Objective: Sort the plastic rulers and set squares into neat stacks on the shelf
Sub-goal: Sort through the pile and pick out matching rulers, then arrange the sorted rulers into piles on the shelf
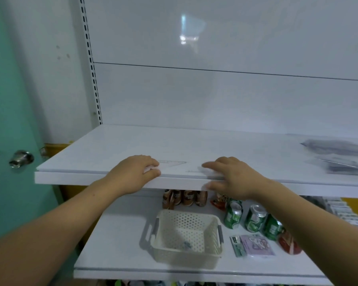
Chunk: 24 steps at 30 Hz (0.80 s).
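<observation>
Left hand (134, 172) at the upper shelf's (91, 159) front edge, fingers bent onto the corner of a clear set square (172, 163). Can't tell if it's pinching or just pressing. Right hand (229, 178) spread wide, holding nothing, fingertips over a faint clear ruler (196, 171), thumb under the lip. Blurry pile (337, 155) of clear pieces far right, same shelf. Risk: both pieces sit near the edge, slick plastic on slick shelf. A careless push could drop one onto the basket (186, 234) below.
</observation>
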Available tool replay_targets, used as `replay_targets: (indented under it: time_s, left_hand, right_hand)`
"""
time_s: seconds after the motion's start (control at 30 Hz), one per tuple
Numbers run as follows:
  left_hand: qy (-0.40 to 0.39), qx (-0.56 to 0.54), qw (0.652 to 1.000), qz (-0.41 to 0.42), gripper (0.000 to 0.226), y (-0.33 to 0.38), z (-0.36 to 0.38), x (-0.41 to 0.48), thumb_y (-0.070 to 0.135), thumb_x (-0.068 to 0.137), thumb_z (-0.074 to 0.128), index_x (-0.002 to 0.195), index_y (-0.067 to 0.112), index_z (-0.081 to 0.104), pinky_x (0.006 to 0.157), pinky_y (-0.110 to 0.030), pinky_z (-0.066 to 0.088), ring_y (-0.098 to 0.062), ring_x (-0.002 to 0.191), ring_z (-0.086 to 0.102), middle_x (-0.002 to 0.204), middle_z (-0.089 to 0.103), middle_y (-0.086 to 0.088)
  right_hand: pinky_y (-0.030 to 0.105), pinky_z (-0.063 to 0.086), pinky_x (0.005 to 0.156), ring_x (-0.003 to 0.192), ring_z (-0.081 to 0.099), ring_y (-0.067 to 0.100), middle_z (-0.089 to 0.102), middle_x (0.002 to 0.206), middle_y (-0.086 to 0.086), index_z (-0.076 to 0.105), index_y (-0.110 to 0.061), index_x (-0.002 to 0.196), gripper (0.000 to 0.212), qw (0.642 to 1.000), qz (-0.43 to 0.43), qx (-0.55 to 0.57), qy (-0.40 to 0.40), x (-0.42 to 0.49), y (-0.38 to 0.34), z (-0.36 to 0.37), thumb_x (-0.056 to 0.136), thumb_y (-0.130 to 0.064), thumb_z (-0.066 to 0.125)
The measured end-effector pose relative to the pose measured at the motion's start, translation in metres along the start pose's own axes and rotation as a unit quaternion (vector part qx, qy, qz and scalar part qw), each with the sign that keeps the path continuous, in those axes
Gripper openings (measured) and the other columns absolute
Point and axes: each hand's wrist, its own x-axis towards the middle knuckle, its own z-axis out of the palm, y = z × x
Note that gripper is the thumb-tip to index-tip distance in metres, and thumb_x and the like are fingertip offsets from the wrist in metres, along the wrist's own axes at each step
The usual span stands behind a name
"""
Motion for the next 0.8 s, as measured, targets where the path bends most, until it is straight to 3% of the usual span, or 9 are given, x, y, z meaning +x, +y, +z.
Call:
replay_targets:
  time_s: [0.1, 0.17, 0.23, 0.37, 0.43, 0.5, 0.57, 0.67, 0.8]
  left_hand:
    - [0.027, -0.033, 0.999, -0.002, 0.03, 0.003, 0.002, -0.005, 0.039, 0.092, 0.054, 0.118, 0.025, 0.061, 0.089, -0.02, 0.032, -0.013, 0.123, 0.047, 0.13, 0.054, 0.008]
    - [0.023, -0.062, 0.998, -0.022, 0.018, 0.004, 0.001, -0.005, 0.038, 0.091, 0.056, 0.106, 0.029, 0.062, 0.078, -0.02, 0.036, -0.012, 0.11, 0.051, 0.117, 0.053, 0.014]
    - [0.015, -0.062, 0.997, -0.036, 0.008, 0.004, 0.0, -0.004, 0.039, 0.089, 0.058, 0.094, 0.033, 0.059, 0.068, -0.021, 0.037, -0.01, 0.096, 0.05, 0.11, 0.055, 0.014]
    - [0.0, -0.061, 0.997, -0.044, 0.008, 0.004, 0.0, -0.001, 0.038, 0.088, 0.06, 0.086, 0.031, 0.057, 0.082, -0.027, 0.037, -0.011, 0.106, 0.05, 0.112, 0.056, 0.011]
    - [-0.024, -0.058, 0.997, -0.051, 0.008, 0.005, -0.003, 0.002, 0.037, 0.088, 0.059, 0.087, 0.03, 0.056, 0.087, -0.029, 0.039, -0.013, 0.111, 0.05, 0.121, 0.055, 0.008]
    - [-0.045, -0.044, 0.997, -0.054, 0.009, 0.007, -0.006, 0.005, 0.038, 0.087, 0.059, 0.088, 0.03, 0.055, 0.09, -0.031, 0.041, -0.015, 0.114, 0.05, 0.123, 0.055, 0.006]
    - [-0.051, -0.025, 0.997, -0.047, 0.01, 0.008, -0.008, 0.008, 0.038, 0.088, 0.059, 0.091, 0.03, 0.054, 0.086, -0.029, 0.04, -0.013, 0.109, 0.049, 0.116, 0.055, 0.007]
    - [-0.05, -0.031, 0.998, -0.037, 0.027, 0.009, -0.009, 0.01, 0.035, 0.088, 0.061, 0.113, 0.028, 0.053, 0.088, -0.026, 0.038, -0.009, 0.107, 0.047, 0.119, 0.053, 0.008]
    - [-0.099, 0.017, 0.994, -0.05, 0.062, 0.009, -0.014, 0.015, 0.041, 0.09, 0.056, 0.144, 0.021, 0.034, 0.109, -0.03, 0.029, -0.018, 0.131, 0.038, 0.145, 0.038, -0.001]
  right_hand:
    - [0.029, 0.038, 0.091, 0.109, 0.049, 0.019, 0.052, 0.12, -0.002, 0.054, -0.031, 0.128, 0.039, 0.998, -0.049, -0.015, 0.048, -0.007, 0.002, 0.008, 0.091, -0.043, 0.054]
    - [0.031, 0.045, 0.079, 0.093, 0.059, 0.025, 0.061, 0.106, 0.003, 0.064, -0.02, 0.111, 0.028, 0.99, -0.086, -0.016, 0.107, -0.01, 0.004, 0.014, 0.09, -0.034, 0.054]
    - [0.031, 0.048, 0.065, 0.076, 0.063, 0.028, 0.065, 0.091, 0.005, 0.062, -0.015, 0.097, 0.022, 0.981, -0.119, -0.027, 0.153, -0.012, 0.008, 0.019, 0.088, -0.03, 0.049]
    - [0.034, 0.05, 0.067, 0.08, 0.06, 0.029, 0.064, 0.087, 0.005, 0.066, -0.014, 0.088, 0.022, 0.969, -0.109, -0.073, 0.211, -0.018, 0.013, 0.03, 0.085, -0.029, 0.05]
    - [0.032, 0.046, 0.061, 0.069, 0.056, 0.028, 0.059, 0.079, 0.004, 0.068, -0.014, 0.084, 0.025, 0.967, -0.08, -0.081, 0.227, -0.018, 0.013, 0.03, 0.084, -0.03, 0.048]
    - [0.032, 0.046, 0.06, 0.067, 0.055, 0.027, 0.058, 0.079, 0.002, 0.066, -0.016, 0.09, 0.03, 0.974, -0.081, -0.076, 0.196, -0.018, 0.011, 0.027, 0.086, -0.033, 0.042]
    - [0.034, 0.046, 0.07, 0.079, 0.055, 0.024, 0.059, 0.09, -0.001, 0.062, -0.019, 0.098, 0.041, 0.986, -0.074, -0.064, 0.138, -0.016, 0.008, 0.019, 0.088, -0.044, 0.032]
    - [0.032, 0.042, 0.078, 0.087, 0.05, 0.016, 0.055, 0.094, -0.006, 0.056, -0.022, 0.098, 0.058, 0.995, -0.026, -0.03, 0.089, -0.011, 0.002, 0.007, 0.085, -0.065, 0.019]
    - [0.029, 0.042, 0.076, 0.092, 0.054, 0.016, 0.056, 0.101, -0.004, 0.055, -0.023, 0.1, 0.034, 1.0, 0.021, -0.001, 0.01, 0.003, -0.003, -0.011, 0.089, -0.054, 0.047]
